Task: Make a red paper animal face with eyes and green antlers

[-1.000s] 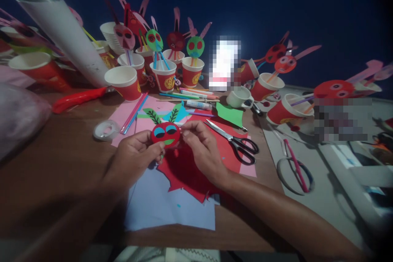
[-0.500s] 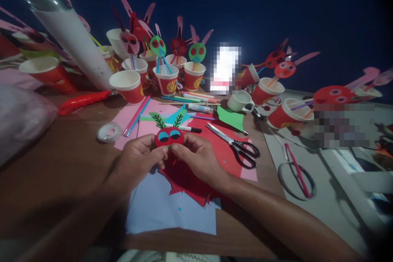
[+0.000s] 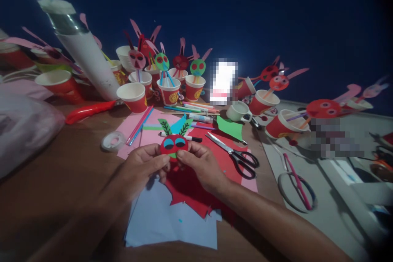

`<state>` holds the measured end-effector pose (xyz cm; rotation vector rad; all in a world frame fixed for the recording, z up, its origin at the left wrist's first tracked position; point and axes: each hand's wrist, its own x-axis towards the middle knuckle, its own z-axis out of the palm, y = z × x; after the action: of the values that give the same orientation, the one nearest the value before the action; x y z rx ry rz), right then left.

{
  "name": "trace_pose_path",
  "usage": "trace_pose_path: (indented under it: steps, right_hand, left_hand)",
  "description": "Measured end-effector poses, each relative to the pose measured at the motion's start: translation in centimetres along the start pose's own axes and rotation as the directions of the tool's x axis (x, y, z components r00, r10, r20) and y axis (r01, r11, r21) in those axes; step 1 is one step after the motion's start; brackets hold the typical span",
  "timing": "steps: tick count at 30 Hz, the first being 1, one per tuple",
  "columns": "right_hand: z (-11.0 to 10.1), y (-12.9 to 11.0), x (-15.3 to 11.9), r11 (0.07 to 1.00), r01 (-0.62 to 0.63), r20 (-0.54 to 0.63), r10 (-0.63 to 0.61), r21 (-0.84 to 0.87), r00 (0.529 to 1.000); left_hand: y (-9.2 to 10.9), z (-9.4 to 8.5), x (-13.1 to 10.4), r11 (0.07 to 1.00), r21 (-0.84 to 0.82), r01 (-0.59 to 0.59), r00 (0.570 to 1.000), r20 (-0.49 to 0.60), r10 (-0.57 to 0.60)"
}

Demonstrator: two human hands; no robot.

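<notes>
Between both hands is a red paper face (image 3: 174,141) with blue-and-black eyes, green leaf-patterned ears and a green piece low on its front. My left hand (image 3: 146,164) pinches its left edge, thumb on the front. My right hand (image 3: 199,163) grips the right edge, its thumb close to the green piece. Red paper (image 3: 187,190) with jagged cut edges lies under the hands, over pale blue paper sheets (image 3: 172,227). To the right lie scissors (image 3: 235,154) with black handles, blades partly apart. A black-capped marker (image 3: 195,138) lies just behind the face.
Red paper cups (image 3: 132,100), several holding paper faces on sticks, stand along the back and right. A tape roll (image 3: 113,142), a red-handled tool (image 3: 89,111) and a plastic bag (image 3: 27,125) lie left. A white mug (image 3: 238,111) and a lit, blurred screen (image 3: 224,82) stand behind.
The paper face is held slightly further right and lower in view, and more of its green piece shows between the thumbs. The whole scene has shifted down a little as the camera tilted.
</notes>
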<state>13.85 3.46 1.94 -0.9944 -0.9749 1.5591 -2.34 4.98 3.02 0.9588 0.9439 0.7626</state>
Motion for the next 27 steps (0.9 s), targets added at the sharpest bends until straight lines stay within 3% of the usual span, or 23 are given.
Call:
trace_pose_path:
  steps: [6,18,22,27]
  right_hand:
    - [-0.14,0.18,0.15,1.0,0.022,-0.054,-0.022,-0.001,0.998]
    - [0.11,0.72,-0.13,0.992,0.038,-0.034,-0.043,-0.119,0.999]
    - [-0.24,0.88,-0.13,0.981,0.064,0.009,-0.063,-0.183,0.998]
    - [-0.49,0.93,-0.25,0.986,0.091,0.028,-0.088,-0.139,0.996]
  left_hand:
    - [-0.27,-0.26,-0.01,0.998,0.054,-0.041,0.997,-0.063,0.044]
    - [-0.21,0.54,0.12,0.968,0.241,-0.065,0.966,-0.23,0.122]
    - [-0.26,0.47,0.2,0.966,0.248,-0.076,0.957,-0.254,0.14]
    - [-0.26,0.28,0.35,0.973,0.219,-0.076,0.96,-0.246,0.131]
